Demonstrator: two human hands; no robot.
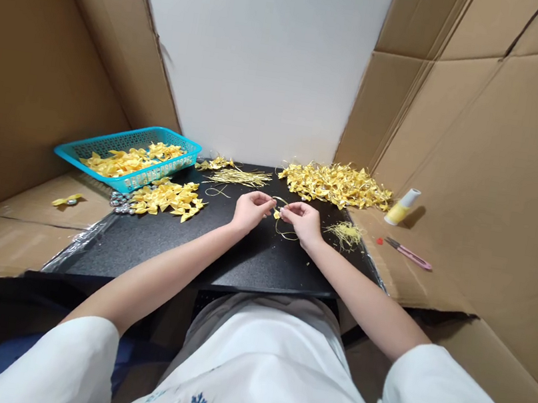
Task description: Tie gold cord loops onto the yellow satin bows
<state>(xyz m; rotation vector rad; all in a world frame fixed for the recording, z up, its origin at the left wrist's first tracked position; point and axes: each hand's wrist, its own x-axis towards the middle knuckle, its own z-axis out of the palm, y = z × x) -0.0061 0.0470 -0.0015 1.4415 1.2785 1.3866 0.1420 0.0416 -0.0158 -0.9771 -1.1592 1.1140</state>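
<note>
Over the middle of the black tabletop, my left hand pinches a thin golden cord between thumb and fingertips. My right hand is closed on the same cord, just a short gap away. The cord arches between the hands, and a loop of it hangs below. At the right fingertips shows a small yellow piece, perhaps part of a bow, mostly hidden. Behind the hands lies a bundle of straight golden cords, with one loose curled cord in front of it.
On the left are a blue basket of yellow bows, a bow pile and silvery beads. At the right stand a large bow heap, cord scraps, a thread spool and pink-handled snips. Cardboard walls flank the table.
</note>
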